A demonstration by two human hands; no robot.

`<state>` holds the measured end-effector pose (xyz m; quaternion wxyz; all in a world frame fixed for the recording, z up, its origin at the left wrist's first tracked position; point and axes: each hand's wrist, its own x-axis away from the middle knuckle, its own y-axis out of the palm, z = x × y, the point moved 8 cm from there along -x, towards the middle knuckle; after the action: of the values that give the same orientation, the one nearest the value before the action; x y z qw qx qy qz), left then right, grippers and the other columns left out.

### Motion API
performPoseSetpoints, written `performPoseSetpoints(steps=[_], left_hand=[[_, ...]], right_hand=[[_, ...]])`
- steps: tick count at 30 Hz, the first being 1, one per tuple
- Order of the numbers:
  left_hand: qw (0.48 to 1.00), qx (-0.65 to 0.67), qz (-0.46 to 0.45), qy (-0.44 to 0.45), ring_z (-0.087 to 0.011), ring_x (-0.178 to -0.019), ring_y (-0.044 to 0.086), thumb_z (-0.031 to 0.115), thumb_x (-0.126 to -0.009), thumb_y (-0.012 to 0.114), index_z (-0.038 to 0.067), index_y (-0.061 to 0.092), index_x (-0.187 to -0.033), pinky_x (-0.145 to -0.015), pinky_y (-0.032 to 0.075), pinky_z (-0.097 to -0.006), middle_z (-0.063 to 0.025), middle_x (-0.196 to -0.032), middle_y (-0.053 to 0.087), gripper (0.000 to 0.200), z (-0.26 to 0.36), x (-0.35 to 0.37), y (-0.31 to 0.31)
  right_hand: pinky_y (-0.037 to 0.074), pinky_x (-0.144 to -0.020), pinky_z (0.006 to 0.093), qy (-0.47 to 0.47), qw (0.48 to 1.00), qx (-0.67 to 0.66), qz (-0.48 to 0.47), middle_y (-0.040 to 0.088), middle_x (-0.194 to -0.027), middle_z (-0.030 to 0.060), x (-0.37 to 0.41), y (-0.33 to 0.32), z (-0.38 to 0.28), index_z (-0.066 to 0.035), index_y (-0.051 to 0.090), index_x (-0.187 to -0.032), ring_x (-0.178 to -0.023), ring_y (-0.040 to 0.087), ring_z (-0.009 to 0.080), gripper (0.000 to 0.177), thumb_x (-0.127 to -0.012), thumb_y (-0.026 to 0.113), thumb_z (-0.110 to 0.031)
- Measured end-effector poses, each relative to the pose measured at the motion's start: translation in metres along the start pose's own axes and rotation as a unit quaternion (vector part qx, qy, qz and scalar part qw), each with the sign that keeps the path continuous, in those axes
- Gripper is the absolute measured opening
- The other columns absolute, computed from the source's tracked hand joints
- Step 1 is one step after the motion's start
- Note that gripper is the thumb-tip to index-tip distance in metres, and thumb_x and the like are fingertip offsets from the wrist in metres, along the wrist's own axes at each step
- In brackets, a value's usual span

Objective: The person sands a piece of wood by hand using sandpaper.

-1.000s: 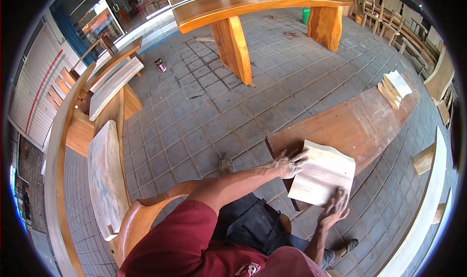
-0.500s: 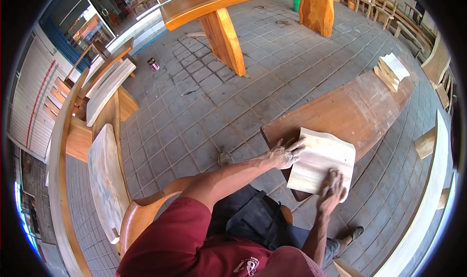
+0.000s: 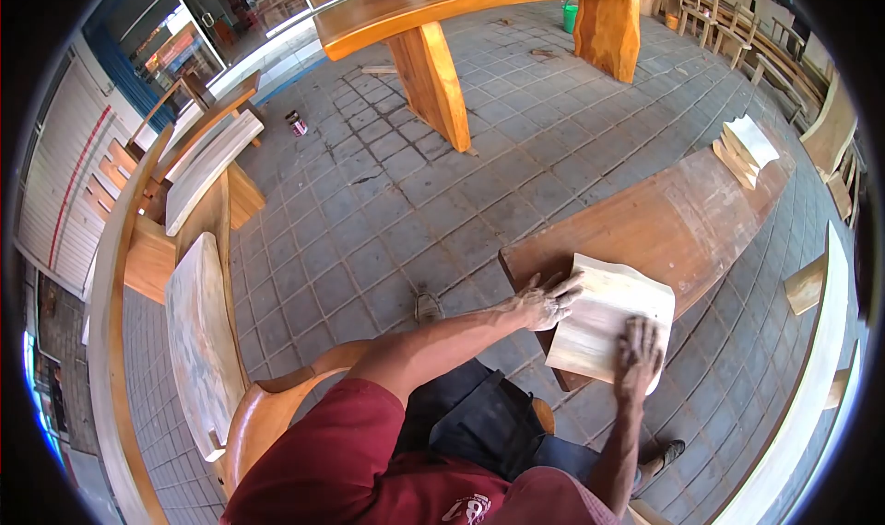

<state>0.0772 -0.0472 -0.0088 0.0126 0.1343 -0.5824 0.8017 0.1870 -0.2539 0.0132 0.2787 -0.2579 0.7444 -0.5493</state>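
A pale wooden board point(image 3: 608, 290) with a wavy far edge lies on a brown wooden bench top point(image 3: 636, 221), its near end reaching past the bench's edge. My left hand point(image 3: 546, 304), dusty, rests at the board's left edge with fingers spread and stretched onto it. Flat on the board's right part is my right hand point(image 3: 638, 354), fingers stretched forward and slightly blurred. Whatever may be under its palm is hidden.
More pale wooden pieces point(image 3: 751, 147) sit at the bench's far end. A large varnished table point(image 3: 433, 82) stands ahead on the tiled floor point(image 3: 369, 202). Wooden furniture point(image 3: 203, 322) lines the left, and a long pale plank point(image 3: 820, 331) curves along the right. A small jar point(image 3: 296, 124) stands on the floor.
My right hand has slid slightly forward over the board, its fingers straighter. My left hand stays at the board's left edge. The whole view has shifted a little.
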Motion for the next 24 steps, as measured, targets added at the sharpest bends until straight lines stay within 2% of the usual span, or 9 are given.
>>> performPoseSetpoints(steps=[1, 4, 7, 11, 15, 19, 21, 22, 24], left_hand=[[1.000, 0.000, -0.002, 0.000, -0.0308, -0.151, 0.012, 0.039, -0.106, 0.035, 0.012, 0.024, -0.157, -0.113, 0.025, -0.0677, 0.0009, -0.166, -0.009, 0.059, 0.000, -0.001, 0.001], [1.000, -0.008, -0.010, -0.010, -0.0316, -0.151, 0.014, 0.039, -0.105, 0.035, 0.014, 0.024, -0.157, -0.113, 0.024, -0.0679, 0.0011, -0.166, -0.009, 0.058, -0.001, -0.001, 0.005], [1.000, -0.007, -0.008, -0.015, -0.0319, -0.151, 0.015, 0.040, -0.105, 0.035, 0.015, 0.025, -0.157, -0.113, 0.024, -0.0681, 0.0010, -0.166, -0.009, 0.058, 0.000, -0.004, 0.005], [1.000, -0.012, 0.002, -0.011, -0.0322, -0.151, 0.014, 0.040, -0.105, 0.034, 0.016, 0.025, -0.157, -0.113, 0.023, -0.0683, 0.0008, -0.167, -0.009, 0.058, -0.002, -0.004, 0.006], [1.000, -0.004, -0.001, -0.011, -0.0314, -0.151, 0.014, 0.041, -0.105, 0.034, 0.016, 0.025, -0.157, -0.113, 0.022, -0.0692, 0.0012, -0.167, -0.009, 0.058, -0.006, -0.002, 0.006], [1.000, 0.002, -0.026, -0.005, -0.0284, -0.152, 0.016, 0.043, -0.105, 0.034, 0.015, 0.025, -0.157, -0.113, 0.020, -0.0707, 0.0000, -0.167, -0.008, 0.060, -0.003, -0.002, 0.007], [1.000, -0.003, -0.018, -0.007, -0.0284, -0.151, 0.020, 0.044, -0.105, 0.033, 0.015, 0.022, -0.158, -0.113, 0.018, -0.0710, -0.0005, -0.167, -0.006, 0.061, -0.004, 0.000, 0.005], [1.000, -0.022, -0.014, -0.005, -0.0294, -0.150, 0.021, 0.043, -0.105, 0.033, 0.015, 0.022, -0.158, -0.113, 0.018, -0.0711, 0.0000, -0.167, -0.007, 0.061, -0.007, -0.001, 0.008], [1.000, -0.021, 0.002, 0.000, -0.0311, -0.150, 0.022, 0.042, -0.105, 0.033, 0.016, 0.024, -0.157, -0.114, 0.019, -0.0703, 0.0014, -0.167, -0.007, 0.059, -0.009, -0.005, 0.010]], right_hand=[[0.016, -0.115, 0.0596, 0.062, 0.997, 0.022, 0.029, 0.030, -0.162, 0.0019, 0.001, -0.010, 0.020, -0.025, 0.040, -0.152, -0.151, 0.021, 0.0268, 0.052, -0.104, 0.042, -0.043], [0.014, -0.112, 0.0641, 0.202, 0.978, 0.055, 0.003, 0.020, -0.165, 0.0014, -0.011, -0.006, 0.053, -0.026, 0.033, -0.155, -0.152, 0.014, 0.0278, 0.056, -0.103, 0.038, -0.048], [0.011, -0.115, 0.0600, 0.210, 0.969, 0.116, 0.050, 0.021, -0.165, -0.0001, -0.024, 0.008, 0.028, -0.027, 0.033, -0.155, -0.152, 0.016, 0.0269, 0.055, -0.104, 0.036, -0.048], [0.012, -0.117, 0.0537, 0.037, 0.999, 0.027, 0.029, 0.024, -0.164, 0.0008, -0.030, 0.018, -0.060, -0.026, 0.037, -0.154, -0.152, 0.019, 0.0250, 0.054, -0.104, 0.039, -0.047], [0.016, -0.116, 0.0536, -0.028, 0.999, 0.027, 0.001, 0.029, -0.163, 0.0024, -0.026, 0.010, -0.050, -0.026, 0.041, -0.152, -0.150, 0.025, 0.0273, 0.053, -0.103, 0.043, -0.045], [0.024, -0.109, 0.0577, 0.111, 0.992, 0.046, 0.034, 0.028, -0.162, 0.0084, -0.035, -0.001, 0.020, -0.027, 0.041, -0.152, -0.149, 0.023, 0.0311, 0.051, -0.103, 0.042, -0.043], [0.029, -0.105, 0.0559, 0.086, 0.986, 0.046, 0.137, 0.038, -0.155, 0.0086, -0.041, -0.002, 0.022, -0.024, 0.052, -0.140, -0.141, 0.031, 0.0359, 0.046, -0.097, 0.046, -0.040], [0.030, -0.103, 0.0571, 0.115, 0.985, 0.014, 0.125, 0.041, -0.151, 0.0099, -0.045, -0.015, 0.005, -0.022, 0.054, -0.135, -0.138, 0.034, 0.0375, 0.043, -0.095, 0.048, -0.036], [0.017, -0.114, 0.0628, 0.090, 0.991, 0.028, 0.094, 0.032, -0.160, 0.0068, -0.055, 0.024, -0.017, -0.025, 0.047, -0.145, -0.147, 0.024, 0.0377, 0.047, -0.100, 0.043, -0.036]])
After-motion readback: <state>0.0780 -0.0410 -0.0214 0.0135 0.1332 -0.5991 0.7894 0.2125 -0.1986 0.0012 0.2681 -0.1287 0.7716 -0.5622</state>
